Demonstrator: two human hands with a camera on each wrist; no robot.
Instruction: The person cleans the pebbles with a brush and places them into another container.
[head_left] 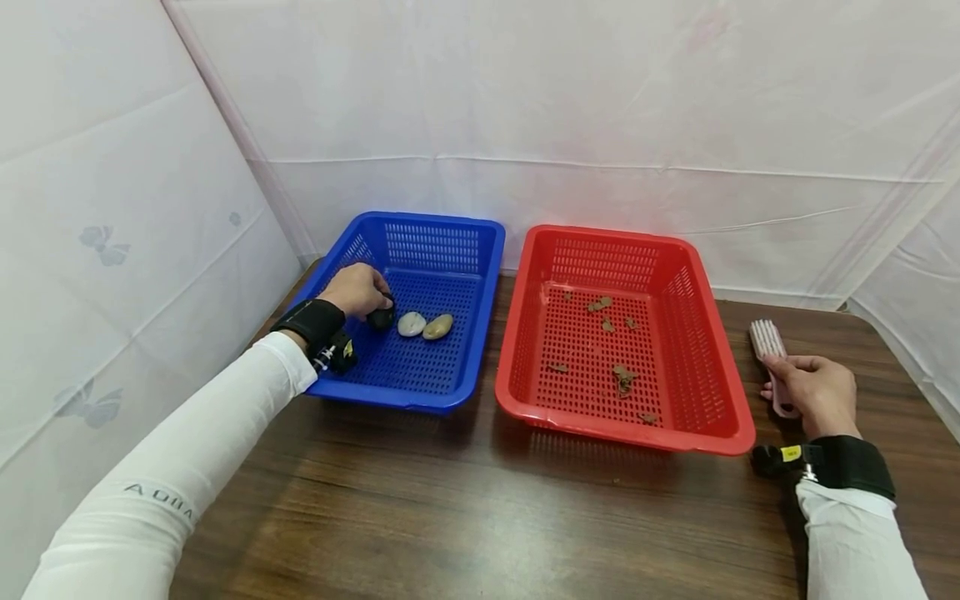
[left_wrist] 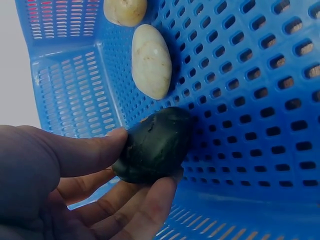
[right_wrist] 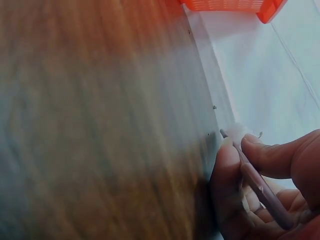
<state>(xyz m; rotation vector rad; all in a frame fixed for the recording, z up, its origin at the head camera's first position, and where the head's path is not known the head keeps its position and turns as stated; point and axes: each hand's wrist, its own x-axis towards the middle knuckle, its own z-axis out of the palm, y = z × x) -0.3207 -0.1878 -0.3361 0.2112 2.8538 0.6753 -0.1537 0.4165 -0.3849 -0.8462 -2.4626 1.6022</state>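
Note:
In the blue basket [head_left: 465, 367], my left hand [head_left: 356, 290] grips a smooth dark stone [left_wrist: 157, 145] between thumb and fingers. Beside it on the basket floor lie a whitish stone [head_left: 411, 324] and a yellowish stone [head_left: 438, 327]. Over at the far right, my right hand [head_left: 817, 392] pinches the handle of a pale pink brush [head_left: 768, 342] with white bristles. Its bristle end points away from me. In the right wrist view the handle [right_wrist: 265, 192] runs edge-on between thumb and fingers, just above the table.
A red basket [head_left: 622, 429] stands right of the blue one, with several brown clumps of dirt [head_left: 622, 377] scattered on its floor. Both baskets rest on a dark wooden table [head_left: 480, 500]. White sheeting [head_left: 585, 108] hangs behind and along the left side.

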